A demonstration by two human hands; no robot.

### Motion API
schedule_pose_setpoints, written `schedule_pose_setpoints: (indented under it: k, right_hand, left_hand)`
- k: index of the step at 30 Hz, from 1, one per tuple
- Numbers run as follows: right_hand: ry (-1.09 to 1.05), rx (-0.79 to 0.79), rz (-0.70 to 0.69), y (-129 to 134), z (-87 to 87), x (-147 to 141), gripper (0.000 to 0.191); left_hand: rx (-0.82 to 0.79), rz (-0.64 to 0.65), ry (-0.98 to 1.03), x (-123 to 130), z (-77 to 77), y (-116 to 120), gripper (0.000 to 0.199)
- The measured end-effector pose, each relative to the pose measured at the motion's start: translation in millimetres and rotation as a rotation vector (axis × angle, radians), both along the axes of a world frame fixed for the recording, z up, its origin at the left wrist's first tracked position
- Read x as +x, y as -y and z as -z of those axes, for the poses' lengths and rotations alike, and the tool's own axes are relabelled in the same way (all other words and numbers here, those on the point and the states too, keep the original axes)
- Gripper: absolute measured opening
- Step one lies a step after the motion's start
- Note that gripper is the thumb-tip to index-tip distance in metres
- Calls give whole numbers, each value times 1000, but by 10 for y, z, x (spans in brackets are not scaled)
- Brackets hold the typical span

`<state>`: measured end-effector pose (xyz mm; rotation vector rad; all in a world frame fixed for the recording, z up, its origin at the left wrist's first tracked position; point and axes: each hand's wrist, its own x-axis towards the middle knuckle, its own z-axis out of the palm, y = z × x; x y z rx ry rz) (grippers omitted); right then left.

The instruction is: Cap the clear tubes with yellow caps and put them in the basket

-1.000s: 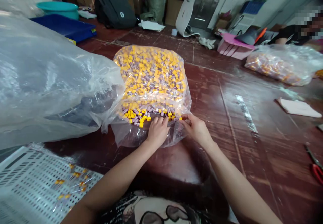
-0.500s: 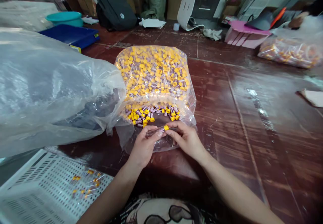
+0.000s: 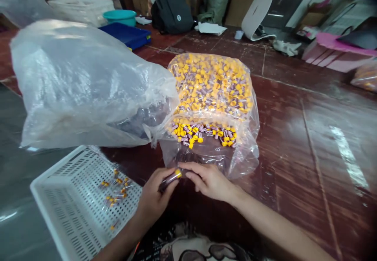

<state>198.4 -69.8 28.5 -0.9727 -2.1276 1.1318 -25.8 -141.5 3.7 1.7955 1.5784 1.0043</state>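
My left hand [image 3: 154,193] grips a yellow-capped tube [image 3: 170,179] just beside the white perforated crate [image 3: 55,176]; my right hand [image 3: 209,181] lies open nearby, and a slack grip could let the tube slip

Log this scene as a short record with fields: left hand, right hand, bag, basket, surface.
Left hand: holds a yellow-capped tube
Right hand: open beside the tube, holding nothing
Bag: clear plastic bag, open, full of capped tubes
Basket: white perforated plastic basket, a few capped tubes inside
Surface: dark red worn floor
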Motion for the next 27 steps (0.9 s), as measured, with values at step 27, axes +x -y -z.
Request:
schedule_pose_setpoints:
  k: [27]
  right_hand:
    - [155, 221, 375, -425, 79, 92, 23]
  left_hand:
    - [236, 34, -821, -391, -511, -1806, 15]
